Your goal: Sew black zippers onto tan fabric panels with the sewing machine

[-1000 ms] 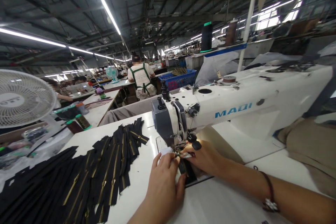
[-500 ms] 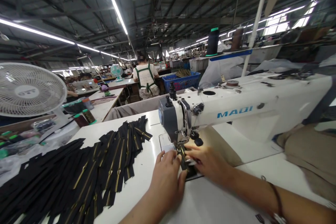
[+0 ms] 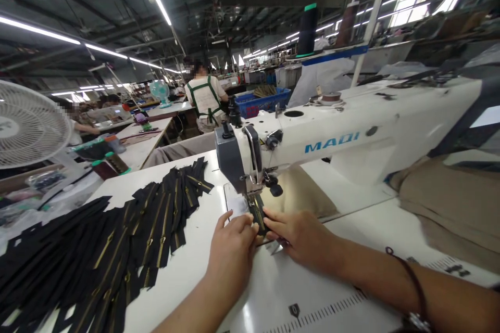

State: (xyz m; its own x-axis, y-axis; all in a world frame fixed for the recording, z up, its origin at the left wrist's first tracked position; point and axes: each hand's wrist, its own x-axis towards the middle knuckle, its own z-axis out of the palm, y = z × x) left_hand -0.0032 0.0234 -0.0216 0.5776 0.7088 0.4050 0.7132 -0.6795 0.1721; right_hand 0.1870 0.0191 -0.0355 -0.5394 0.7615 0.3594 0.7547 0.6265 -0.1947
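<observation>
A black zipper [image 3: 258, 213] with brass teeth lies under the needle area of a white sewing machine [image 3: 332, 140], on top of beige fabric [image 3: 302, 192]. My left hand [image 3: 233, 242] is at the zipper's left edge, thumb and fingers closed on it near its front end, the index finger reaching forward. From the right, my right hand [image 3: 302, 234] presses its fingertips together on the zipper's other edge. A small silver metal piece [image 3: 275, 246] shows beneath my right fingers; its kind is hard to make out.
Many black zippers [image 3: 156, 229] lie in an overlapping row on the table's left. A white fan [image 3: 31, 125] stands beyond them. Folded beige fabric [image 3: 449, 203] rests at the right. Farther back are a blue basket [image 3: 261, 102] and a person [image 3: 205, 96] with green straps.
The view has shifted right, so everything sits farther left in it. The zipper's front end has moved forward toward the needle, with both hands still beside it.
</observation>
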